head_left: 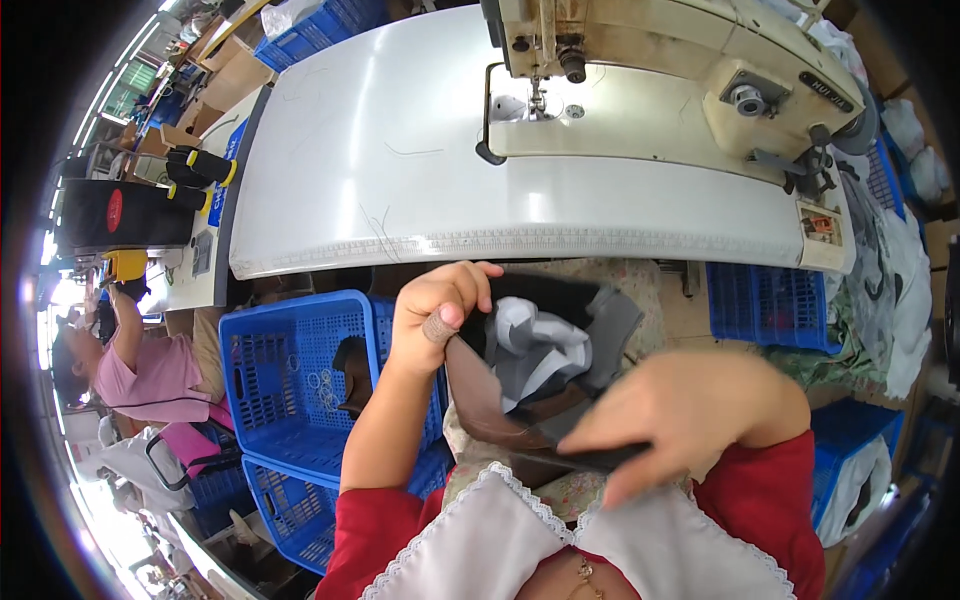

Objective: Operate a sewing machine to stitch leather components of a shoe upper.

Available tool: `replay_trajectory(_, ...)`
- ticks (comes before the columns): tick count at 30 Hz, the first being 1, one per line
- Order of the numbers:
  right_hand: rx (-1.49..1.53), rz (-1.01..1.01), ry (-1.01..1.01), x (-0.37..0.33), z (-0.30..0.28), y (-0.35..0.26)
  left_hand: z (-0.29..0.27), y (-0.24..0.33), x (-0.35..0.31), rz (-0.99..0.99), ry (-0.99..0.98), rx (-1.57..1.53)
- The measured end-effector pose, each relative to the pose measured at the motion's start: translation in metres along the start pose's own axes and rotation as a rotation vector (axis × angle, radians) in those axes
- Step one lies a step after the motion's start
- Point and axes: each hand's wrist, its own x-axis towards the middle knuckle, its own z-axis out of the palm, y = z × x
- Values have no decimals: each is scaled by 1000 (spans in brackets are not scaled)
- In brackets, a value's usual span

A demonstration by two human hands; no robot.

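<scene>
On my lap lies a dark grey and black sewn piece, shaped like an open bag. Crumpled light grey and white material shows inside it. My left hand is closed on the piece's upper left edge, with a brownish wrap around the thumb. Over the piece's lower right side is my right hand, smeared by motion. A dark edge runs between its forefinger and thumb, but whether they grip it I cannot make out.
Just beyond my hands is a white sewing table with a sewing machine and loose threads. Blue crates stand to my left, another blue crate under the table's right side. A person in pink works at far left.
</scene>
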Motion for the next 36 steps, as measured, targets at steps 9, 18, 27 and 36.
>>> replay_trajectory(9, -420, 7, 436, 43, 6, 66, 10, 32, 24, 231, -169, 212)
replay_trajectory(18, -354, 242, 140, 77, 7, 89, 50, 43, 49, 530, -323, 332)
replay_trajectory(27, -112, 188, 259, 45, -37, 52, 2, 20, 62, -2, -67, 217)
replay_trajectory(36, -33, 532, 234, -30, -65, 4, -22, -6, 122, -523, 133, 243)
